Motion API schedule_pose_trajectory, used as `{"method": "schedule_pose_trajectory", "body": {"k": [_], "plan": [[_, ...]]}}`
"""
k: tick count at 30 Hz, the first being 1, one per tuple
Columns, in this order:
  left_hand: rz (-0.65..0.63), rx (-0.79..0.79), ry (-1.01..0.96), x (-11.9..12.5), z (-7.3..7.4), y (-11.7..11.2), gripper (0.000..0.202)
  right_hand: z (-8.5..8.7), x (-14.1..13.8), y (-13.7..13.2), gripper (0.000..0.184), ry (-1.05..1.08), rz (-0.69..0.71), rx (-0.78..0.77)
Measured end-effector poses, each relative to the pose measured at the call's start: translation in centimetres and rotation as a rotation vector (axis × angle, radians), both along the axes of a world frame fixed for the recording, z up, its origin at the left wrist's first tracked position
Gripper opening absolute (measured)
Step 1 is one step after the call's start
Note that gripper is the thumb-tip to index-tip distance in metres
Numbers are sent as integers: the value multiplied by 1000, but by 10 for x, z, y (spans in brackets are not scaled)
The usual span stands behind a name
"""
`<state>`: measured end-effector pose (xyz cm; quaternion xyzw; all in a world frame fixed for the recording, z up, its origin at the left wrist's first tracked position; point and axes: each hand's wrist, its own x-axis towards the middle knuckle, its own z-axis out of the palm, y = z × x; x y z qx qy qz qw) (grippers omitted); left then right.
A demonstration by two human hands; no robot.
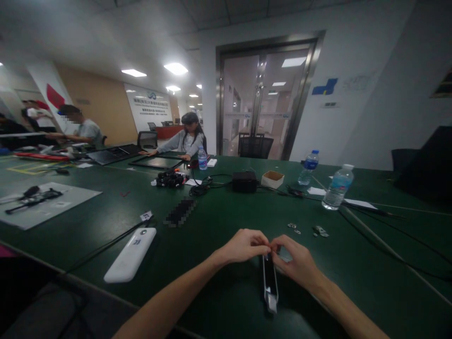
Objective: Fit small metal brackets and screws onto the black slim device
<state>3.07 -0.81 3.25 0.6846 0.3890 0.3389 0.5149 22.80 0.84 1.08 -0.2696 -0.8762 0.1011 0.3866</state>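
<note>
A long, narrow frame with pale metal edges and a dark middle (270, 278) lies on the green table, pointing toward me. A small silvery piece (271, 302) sits at its near end; I cannot make out its kind. At the far end, my left hand (247, 245) is closed in a pinch, thumb and fingers together. My right hand (293, 258) pinches at the same spot from the right, its fingertips meeting those of my left hand. Whatever is between the fingertips is hidden. Several small metal rings (294, 227) and small metal pieces (321, 231) lie beyond my right hand.
A white power bank marked 28 (132, 254) lies left, with a cable (106, 244) nearby. Farther back are a black box (244, 181), a small open carton (272, 179) and water bottles (338, 187). Cables cross the right side. A person (190, 136) sits across the table.
</note>
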Motion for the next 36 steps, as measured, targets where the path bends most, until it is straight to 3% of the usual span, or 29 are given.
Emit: {"method": "schedule_pose_trajectory", "body": {"k": [7,11,14,18,20,26,36], "plan": [[-31,-61,-74,-3,-5,3,28,-4,2,4,11,-12,2,33],[-35,-4,-49,-8,-5,4,31,-7,2,5,18,-46,-16,18],[-29,109,154,-14,-5,7,31,-9,7,11,21,-110,-30,-12],[-41,420,593,-23,-7,15,21,-9,21,24,20,-262,-87,-64],[-70,477,688,-25,-10,18,20,-8,28,30,20,-351,-98,-141],[-122,413,725,-24,-19,19,18,-5,36,32,25,-526,-29,-342],[-49,341,637,-20,-19,18,14,9,26,18,22,-577,-56,-338]]}}
